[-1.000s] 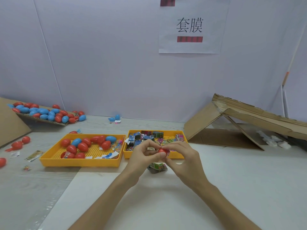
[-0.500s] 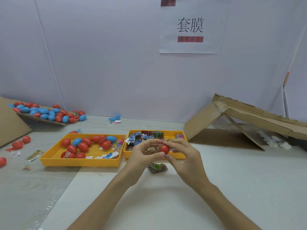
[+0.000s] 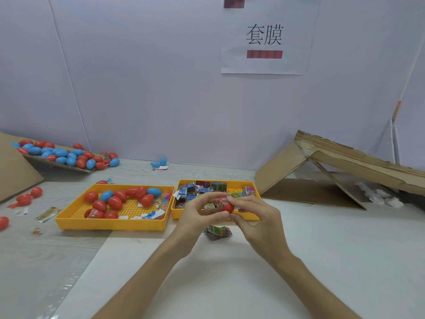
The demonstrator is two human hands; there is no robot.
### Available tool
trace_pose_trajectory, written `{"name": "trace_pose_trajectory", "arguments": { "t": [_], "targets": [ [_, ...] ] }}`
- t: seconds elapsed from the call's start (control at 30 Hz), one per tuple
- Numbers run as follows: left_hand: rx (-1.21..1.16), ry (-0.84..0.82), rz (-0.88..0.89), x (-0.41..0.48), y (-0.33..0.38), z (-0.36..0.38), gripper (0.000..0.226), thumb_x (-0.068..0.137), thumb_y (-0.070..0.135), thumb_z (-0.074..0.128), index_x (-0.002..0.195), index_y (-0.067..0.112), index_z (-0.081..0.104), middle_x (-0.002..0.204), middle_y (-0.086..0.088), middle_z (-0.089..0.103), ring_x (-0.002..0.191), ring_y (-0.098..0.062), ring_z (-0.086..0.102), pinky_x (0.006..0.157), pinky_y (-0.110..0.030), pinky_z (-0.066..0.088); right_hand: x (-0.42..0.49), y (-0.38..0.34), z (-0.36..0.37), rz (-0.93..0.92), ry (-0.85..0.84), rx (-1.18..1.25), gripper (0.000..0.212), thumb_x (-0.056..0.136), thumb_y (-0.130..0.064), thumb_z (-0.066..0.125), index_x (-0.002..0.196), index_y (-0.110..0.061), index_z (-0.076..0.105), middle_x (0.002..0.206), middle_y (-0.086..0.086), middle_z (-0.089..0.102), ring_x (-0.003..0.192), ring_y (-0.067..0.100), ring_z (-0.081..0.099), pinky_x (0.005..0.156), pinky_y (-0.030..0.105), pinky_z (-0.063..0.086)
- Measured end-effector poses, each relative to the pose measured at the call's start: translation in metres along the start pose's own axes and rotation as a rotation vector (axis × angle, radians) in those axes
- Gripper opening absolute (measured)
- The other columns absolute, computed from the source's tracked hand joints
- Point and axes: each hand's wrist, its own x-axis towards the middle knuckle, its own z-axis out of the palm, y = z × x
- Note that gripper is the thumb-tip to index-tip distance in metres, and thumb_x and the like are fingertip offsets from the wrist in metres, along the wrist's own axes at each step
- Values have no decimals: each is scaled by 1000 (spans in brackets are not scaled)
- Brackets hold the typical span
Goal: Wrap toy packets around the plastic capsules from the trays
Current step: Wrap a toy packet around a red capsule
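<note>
Head view: both hands meet above the middle of the worktop [image 3: 322, 261], just in front of the right yellow tray [image 3: 250, 217] of toy packets [image 3: 195, 191]. The left hand [image 3: 197, 221] and right hand [image 3: 259, 223] have their fingers clamped together on one red capsule [image 3: 227, 207], a pink packet [image 3: 222, 201] touching its top. Another packet [image 3: 218, 231] lies on the worktop below the hands. The left tray [image 3: 110, 223] holds red and blue capsules [image 3: 115, 202].

left hand [image 3: 202, 215]: fingers curled, pinching | right hand [image 3: 259, 217]: fingertips meeting left's, forearms converging
</note>
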Motion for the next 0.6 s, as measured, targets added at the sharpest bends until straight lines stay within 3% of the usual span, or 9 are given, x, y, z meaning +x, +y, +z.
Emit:
{"name": "trace_pose_trajectory", "arguments": {
  "t": [0.1,0.27,0.4,0.5,0.6],
  "targets": [
    [2,24,28,0,0,-1,44,74,15,83,116,21,71,113,-2,73,105,-23,72,91,-39,59,0,-1,2,111,-41,157,35,84,-2,77,115,-17,75,113,-7,73,109,10,68,88,23,56],
    [102,82,87,2,0,-3,44,80,4,82,107,36,71,105,10,72,99,-14,71,74,-30,61,7,1,0,534,-43,518,35,90,-19,75,122,-28,66,111,0,73,104,18,72,85,35,59],
    [218,31,123,2,-2,-2,52,81,3,80,113,41,67,108,15,69,101,-13,69,80,-32,61,9,2,-2,768,-169,718,48,82,-36,73,127,-26,61,105,6,76,97,24,73,69,25,56],
    [238,-2,139,2,-3,-2,53,82,4,79,121,37,65,113,13,70,105,-13,68,83,-31,60,7,5,0,782,-225,773,47,83,-29,73,128,-20,62,109,10,75,99,27,73,72,25,56],
    [225,46,139,3,-3,-3,44,86,8,78,118,37,66,109,14,70,102,-10,69,81,-29,60,8,8,-1,791,-161,917,48,79,-16,75,126,-13,65,115,17,72,105,32,72,80,31,59]
  ]
}}
